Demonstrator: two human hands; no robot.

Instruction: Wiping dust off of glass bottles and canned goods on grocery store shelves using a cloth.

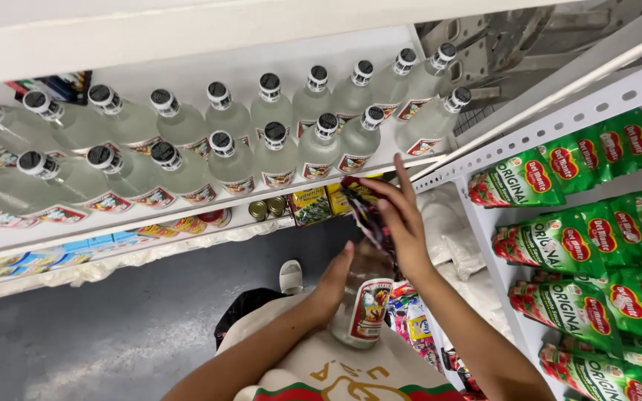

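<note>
Gripping bottle [362, 304], cloth [365, 215] under fingers [403, 219]

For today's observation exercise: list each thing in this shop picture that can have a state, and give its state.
Left hand: gripping the clear bottle.
Right hand: holding a dark cloth against the bottle's top.
Clear bottle: held tilted, off the shelf.
Dark cloth: crumpled, in hand.
Shelf bottles: capped, upright in two rows.
Green pouches: sealed, stacked in rows.
</note>
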